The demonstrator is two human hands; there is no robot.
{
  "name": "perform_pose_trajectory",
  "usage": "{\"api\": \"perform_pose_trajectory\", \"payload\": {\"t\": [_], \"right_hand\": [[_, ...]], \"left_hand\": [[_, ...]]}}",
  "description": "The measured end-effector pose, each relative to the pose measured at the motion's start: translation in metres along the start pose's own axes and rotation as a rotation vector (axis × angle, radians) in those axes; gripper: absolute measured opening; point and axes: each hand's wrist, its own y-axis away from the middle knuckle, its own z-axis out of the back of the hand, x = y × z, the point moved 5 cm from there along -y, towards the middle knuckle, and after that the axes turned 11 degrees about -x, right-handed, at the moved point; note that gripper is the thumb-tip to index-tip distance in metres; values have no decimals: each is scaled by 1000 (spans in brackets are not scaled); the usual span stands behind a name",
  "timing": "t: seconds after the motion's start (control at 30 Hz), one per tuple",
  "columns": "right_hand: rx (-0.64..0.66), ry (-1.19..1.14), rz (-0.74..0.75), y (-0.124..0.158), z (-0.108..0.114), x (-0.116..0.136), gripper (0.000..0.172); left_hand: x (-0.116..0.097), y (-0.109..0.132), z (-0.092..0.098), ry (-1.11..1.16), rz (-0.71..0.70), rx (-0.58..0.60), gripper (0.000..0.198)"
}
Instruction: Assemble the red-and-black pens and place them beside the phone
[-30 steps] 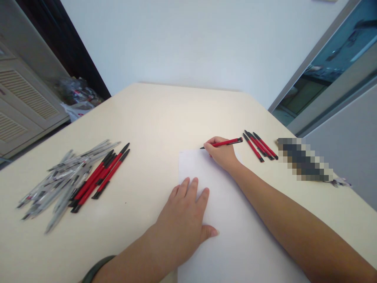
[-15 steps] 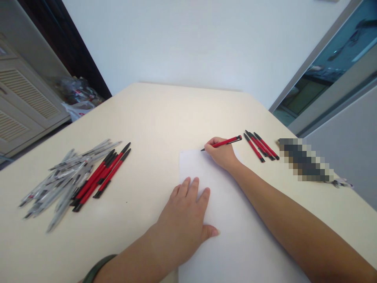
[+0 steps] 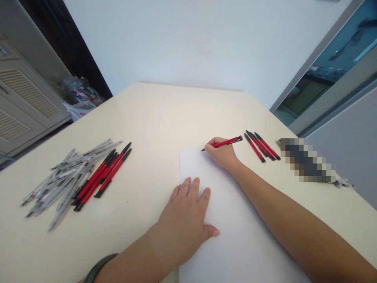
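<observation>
Left grip (image 3: 185,220) lies nearest, open and flat, palm down with fingers spread, on the left edge of a white sheet of paper (image 3: 235,243); the sheet lies on the cream tabletop (image 3: 165,114). A dark green band (image 3: 98,268) circles that wrist. Beyond it, the right grip (image 3: 222,154) is closed around a red pen (image 3: 228,142) with a black tip and black end, pinched between thumb and fingers. The pen slants low, its point at the far left corner of the sheet and its tail aimed to the right; I cannot tell whether the point touches the paper. Off to the left, well apart from both hands, a loose heap of clear pens (image 3: 59,182) lies with a bundle of red-and-black pens (image 3: 101,175) against its right side. To the right, just past the held pen's tail, a few more red pens (image 3: 260,145) lie side by side, and a pixelated dark object (image 3: 306,162) sits beside them. Farther off, beyond the tabletop's left edge, plastic bags (image 3: 78,98) rest by a louvred cabinet (image 3: 23,102).
</observation>
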Motion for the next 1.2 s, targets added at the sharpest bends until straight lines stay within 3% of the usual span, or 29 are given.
{"api": "perform_pose_trajectory", "payload": {"t": [0.13,0.2,0.3,0.4,0.53,0.67,0.8,0.97,1.2], "right_hand": [[-28,-69,-18,-3,1,-3,22],[-56,-255,-52,-6,3,-2,28],[-64,-577,-98,-9,11,7,22],[-23,-736,-154,-9,22,21,33],[54,-763,-182,-9,32,37,34],[67,-767,-91,-8,36,48,17],[75,-849,-128,-5,40,57,16],[197,-938,-273,-2,49,69,52],[181,-998,-340,-4,57,68,56]], "left_hand": [[0,0,-1,-1,-6,-10,71],[0,1,-1,-4,-6,-17,71],[1,1,-1,-8,-2,-18,71],[1,1,-1,-11,-2,-14,72],[1,1,-1,-15,-3,-6,72],[0,1,-1,-15,-7,3,72],[0,1,-1,-20,-3,6,72],[0,0,0,-30,-1,-6,73],[0,0,0,-31,0,1,72]]}}
